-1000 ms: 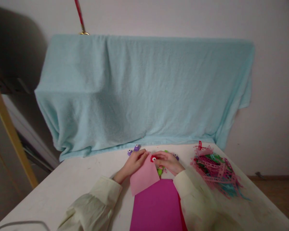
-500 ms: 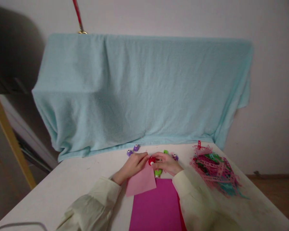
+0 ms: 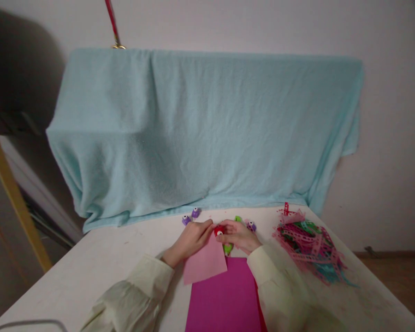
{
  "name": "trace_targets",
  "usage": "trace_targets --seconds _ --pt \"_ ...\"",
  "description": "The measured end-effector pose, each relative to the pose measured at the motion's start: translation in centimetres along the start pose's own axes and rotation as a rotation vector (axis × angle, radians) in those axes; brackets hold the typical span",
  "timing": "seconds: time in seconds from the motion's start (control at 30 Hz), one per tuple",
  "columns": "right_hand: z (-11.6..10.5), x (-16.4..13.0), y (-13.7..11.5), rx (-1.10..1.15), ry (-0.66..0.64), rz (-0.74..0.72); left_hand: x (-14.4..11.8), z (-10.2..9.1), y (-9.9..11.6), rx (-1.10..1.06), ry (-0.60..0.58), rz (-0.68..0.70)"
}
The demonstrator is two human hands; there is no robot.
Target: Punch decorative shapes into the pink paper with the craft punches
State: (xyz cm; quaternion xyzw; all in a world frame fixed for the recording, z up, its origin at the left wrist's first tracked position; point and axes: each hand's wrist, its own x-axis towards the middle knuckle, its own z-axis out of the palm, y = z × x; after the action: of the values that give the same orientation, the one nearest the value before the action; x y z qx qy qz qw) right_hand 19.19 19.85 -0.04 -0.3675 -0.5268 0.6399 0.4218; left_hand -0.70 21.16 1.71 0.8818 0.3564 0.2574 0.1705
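My left hand (image 3: 190, 240) pinches the far edge of a light pink paper sheet (image 3: 204, 263) that slants over the white table (image 3: 117, 258). My right hand (image 3: 239, 235) grips a small red paper punch (image 3: 218, 230) right at that paper's top corner. A green punch (image 3: 228, 248) lies under my right hand. A magenta sheet (image 3: 224, 297) lies flat in front of me, partly under the pink one.
Two purple punches (image 3: 191, 216) sit just beyond my left hand, another purple one (image 3: 251, 226) to the right. A heap of punched pink, green and blue paper strips (image 3: 309, 246) lies at the right. A light blue cloth (image 3: 200, 129) drapes over something behind the table.
The pink sheet has shifted slightly toward me and to the left, and both hands stay together at its top corner with the red punch.
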Motion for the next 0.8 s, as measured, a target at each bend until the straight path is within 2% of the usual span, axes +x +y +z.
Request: trace_targets --seconds 0.3,0.5,0.8 --pt "-0.1 0.2 0.9 0.056 -0.030 -0.043 0.0 0.4 0.2 -0.106 0.025 -0.066" --pt "-0.3 0.4 1.2 0.025 0.001 -0.056 0.0 0.4 0.2 -0.128 0.077 -0.088" --pt "-0.1 0.2 0.9 0.037 -0.004 -0.050 -0.2 0.5 0.3 -0.061 0.011 -0.042"
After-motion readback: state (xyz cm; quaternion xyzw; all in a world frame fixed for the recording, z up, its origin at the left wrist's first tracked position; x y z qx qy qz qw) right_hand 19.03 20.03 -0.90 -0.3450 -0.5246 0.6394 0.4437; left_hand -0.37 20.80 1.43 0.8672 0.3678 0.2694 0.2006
